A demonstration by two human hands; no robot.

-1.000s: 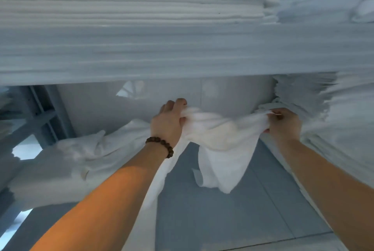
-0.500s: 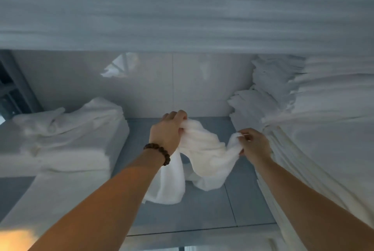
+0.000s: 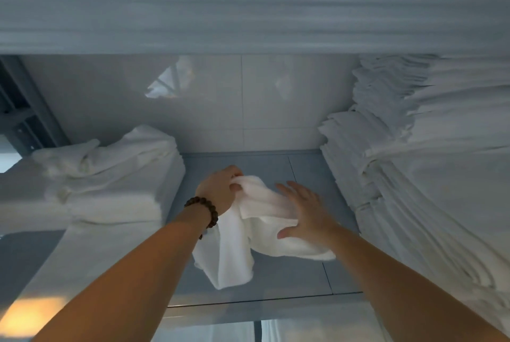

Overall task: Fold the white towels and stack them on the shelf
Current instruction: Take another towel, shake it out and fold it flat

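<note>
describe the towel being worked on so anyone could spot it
On the grey shelf board, between the low left stack and the tall right stack, lies one loose towel. The left hand grips it and the right hand rests open on it; it alone sits off the stacks, bunched and unfolded.

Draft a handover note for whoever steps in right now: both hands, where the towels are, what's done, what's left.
Left hand: grips a bunched edge of the loose towel.
Right hand: open, fingers spread, resting on that towel.
Towel: crumpled on the shelf, between the left stack and the right stack.
Done: both stacks hold folded towels.
Left: fold this towel, add it to a stack.
</note>
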